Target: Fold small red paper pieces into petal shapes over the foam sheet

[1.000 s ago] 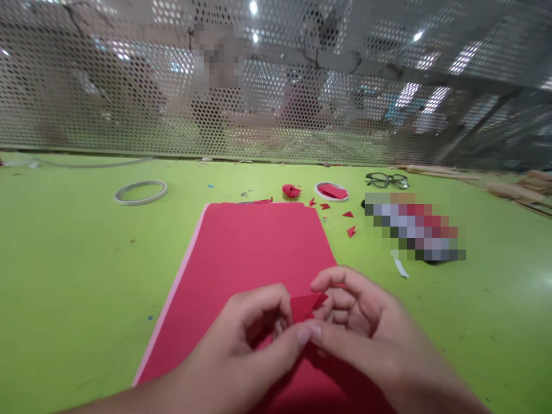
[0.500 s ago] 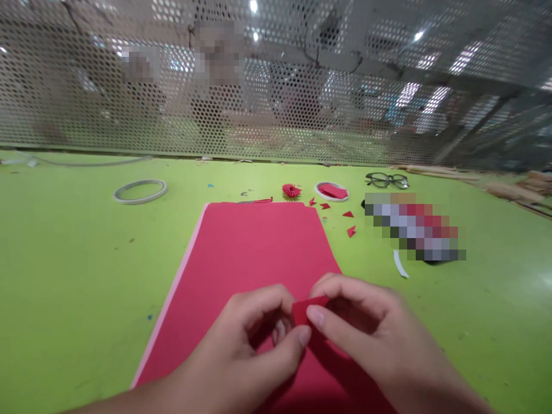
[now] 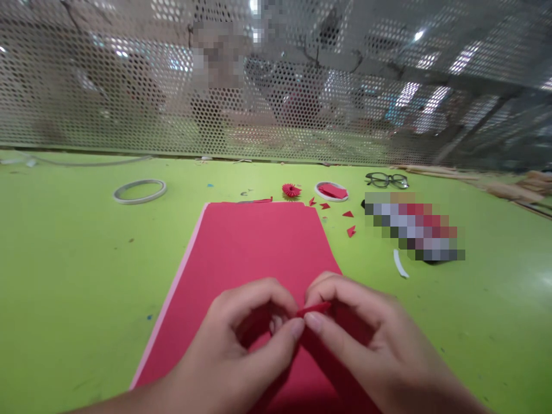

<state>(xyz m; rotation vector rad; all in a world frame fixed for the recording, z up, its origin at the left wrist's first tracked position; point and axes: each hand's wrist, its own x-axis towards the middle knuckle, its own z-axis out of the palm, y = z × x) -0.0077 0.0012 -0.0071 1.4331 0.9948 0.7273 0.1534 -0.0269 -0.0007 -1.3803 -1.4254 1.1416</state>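
Beyond the green table [image 3: 77,276], a perforated screen [image 3: 259,129] is standing across the far side, with blurred figures showing through its holes. From the head view, a stack of red sheets [image 3: 259,241] is lying before the person and serving as the landmark. Above its near part, a small red paper piece [image 3: 319,308] is being held between both hands, turned nearly edge-on. The left hand [image 3: 254,333] is pinching narrowly at its left end; the right hand [image 3: 353,328] is gripping it between thumb and forefinger, thumb foremost. The step in hand seems to be folding or pressing a crease; whether the layers are lining up cannot be told. The next move, as judged, is calling for a firm, even pinch along the fold, without skewing the edges. Just past the stack's far edge, a pleated red ring [image 3: 291,190] is sitting; to the right of the stack's far corner, red folded pieces [image 3: 348,214] are lying loose, near a white ring [image 3: 334,199] bearing red slips [image 3: 332,190].
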